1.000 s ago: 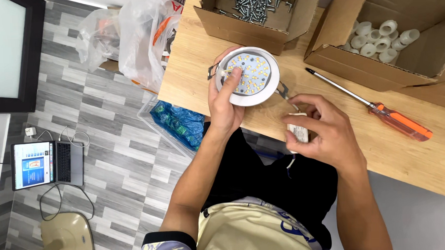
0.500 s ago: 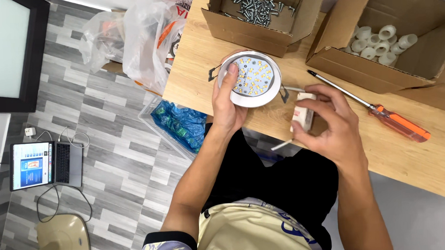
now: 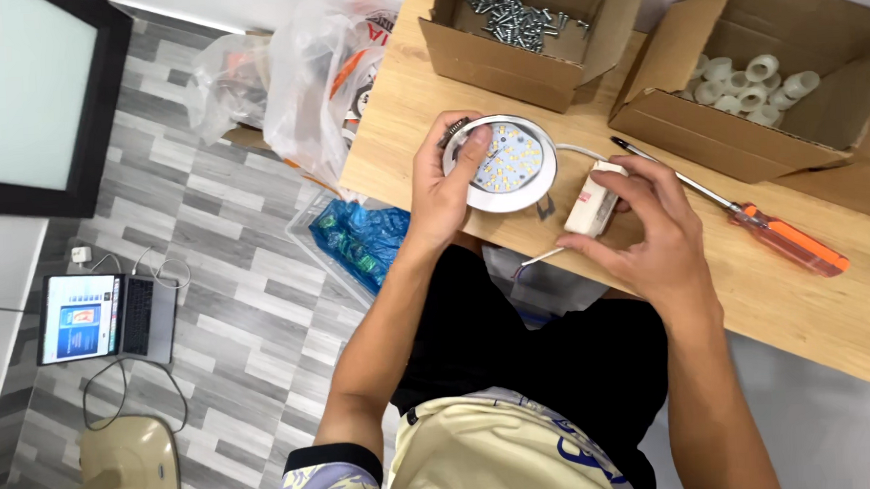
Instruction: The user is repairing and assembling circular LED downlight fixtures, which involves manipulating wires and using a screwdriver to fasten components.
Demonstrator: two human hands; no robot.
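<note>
Right now the left hand (image 3: pixel 444 190) grips a round white LED downlight (image 3: pixel 502 163) at its left rim, thumb laid across the face and fingers curled behind, holding it just above the tabletop (image 3: pixel 750 289) near the centre of the frame, while the right hand (image 3: pixel 655 240) closes its fingers around a small white driver box (image 3: pixel 590 206) just right of the lamp, joined to it by a thin white cable (image 3: pixel 578 151). To do this well, I judge the lamp should be kept steady by its rim rather than the diode face, and the box held so the cable stays slack and unkinked. The lamp is a smooth glossy disc with a pale board dotted with yellow diodes; the box is a plain matte plastic block. A screwdriver (image 3: pixel 737 217) with a slim steel shaft and an orange handle lies on the light wood to the right. At the top of the frame one open cardboard box holds metal screws (image 3: pixel 518 16), and another at upper right holds white plastic rings (image 3: pixel 751 79). Crinkled clear plastic bags (image 3: pixel 301 84) sit at upper left
</note>
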